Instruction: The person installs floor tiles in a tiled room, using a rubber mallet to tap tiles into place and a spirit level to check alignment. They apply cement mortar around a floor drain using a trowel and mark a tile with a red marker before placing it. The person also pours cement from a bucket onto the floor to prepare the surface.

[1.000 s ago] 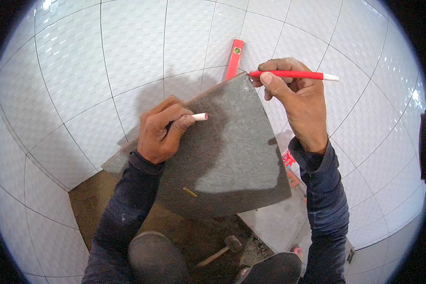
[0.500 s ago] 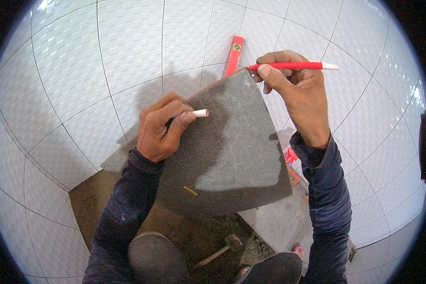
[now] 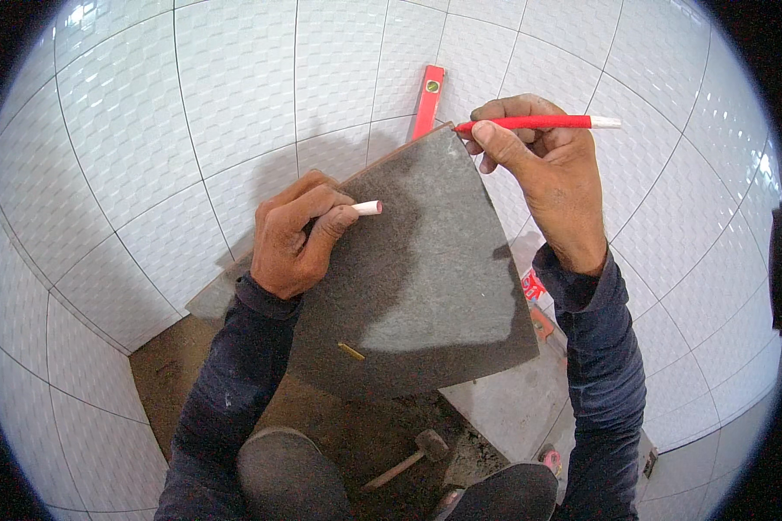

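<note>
A grey floor tile (image 3: 434,252) stands tilted in front of me, darker along its left and lower parts. My right hand (image 3: 565,191) pinches a red marker pen (image 3: 539,122) with a white end. Its tip is at the tile's upper right corner. At the tile's upper left edge is my left hand (image 3: 294,234), fingers curled, with a short white marker cap (image 3: 369,208) sticking out between thumb and forefinger. Whether these fingers also grip the tile's edge, I cannot tell. A small yellow piece (image 3: 350,351) shows on the tile's lower part.
Behind the tile, a red spirit level (image 3: 428,104) leans by the white tiled wall (image 3: 235,87). A mallet (image 3: 430,445) lies on the dark ground between my knees. Pale floor tiles (image 3: 504,404) and an orange-handled tool (image 3: 542,324) are at the lower right.
</note>
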`<state>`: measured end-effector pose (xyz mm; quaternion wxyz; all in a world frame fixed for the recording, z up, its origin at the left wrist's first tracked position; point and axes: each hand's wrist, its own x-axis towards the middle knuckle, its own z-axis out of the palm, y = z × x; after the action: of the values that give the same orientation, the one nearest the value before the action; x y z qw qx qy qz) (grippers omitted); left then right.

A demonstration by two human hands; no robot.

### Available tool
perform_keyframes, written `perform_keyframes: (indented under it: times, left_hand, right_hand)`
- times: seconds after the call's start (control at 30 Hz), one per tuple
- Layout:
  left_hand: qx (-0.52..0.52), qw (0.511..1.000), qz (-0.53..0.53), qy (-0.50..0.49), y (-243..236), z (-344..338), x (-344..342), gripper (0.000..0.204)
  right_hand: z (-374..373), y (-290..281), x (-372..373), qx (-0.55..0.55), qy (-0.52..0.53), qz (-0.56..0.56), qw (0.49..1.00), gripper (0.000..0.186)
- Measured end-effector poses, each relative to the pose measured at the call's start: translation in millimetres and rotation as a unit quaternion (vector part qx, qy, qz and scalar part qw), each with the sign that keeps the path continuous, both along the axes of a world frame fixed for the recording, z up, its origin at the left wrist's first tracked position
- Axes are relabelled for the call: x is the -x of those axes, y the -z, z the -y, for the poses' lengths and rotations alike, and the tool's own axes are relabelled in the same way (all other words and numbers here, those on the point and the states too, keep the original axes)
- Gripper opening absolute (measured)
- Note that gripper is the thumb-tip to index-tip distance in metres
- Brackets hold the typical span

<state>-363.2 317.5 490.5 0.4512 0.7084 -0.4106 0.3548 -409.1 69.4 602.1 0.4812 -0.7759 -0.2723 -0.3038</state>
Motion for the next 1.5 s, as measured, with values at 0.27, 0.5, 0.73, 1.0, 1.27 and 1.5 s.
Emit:
perform_keyframes:
  times: [0.27,0.5,0.73,1.0,1.27,1.5]
  left_hand:
    - [0.006,1.000,-0.006,0.000,-3,1,4,0.021]
    - [0.013,1.000,-0.022,0.007,-3,4,4,0.022]
    - [0.018,1.000,-0.020,0.011,-3,7,3,0.022]
    - [0.004,1.000,-0.023,-0.011,-4,7,5,0.025]
    - [0.002,1.000,-0.016,-0.012,-3,7,4,0.026]
    - [0.013,1.000,0.011,-0.008,-1,11,-1,0.024]
  right_hand:
    - [6,7,5,-0.007,0.003,-0.024,1.000,0.016]
    - [15,16,7,-0.022,-0.015,-0.035,0.999,0.016]
    - [25,25,13,-0.033,-0.006,-0.056,0.998,0.016]
    - [37,36,17,-0.034,0.001,-0.079,0.996,0.014]
    - [48,50,25,-0.049,0.010,-0.097,0.994,0.011]
    - [55,60,29,-0.061,0.019,-0.102,0.993,0.010]
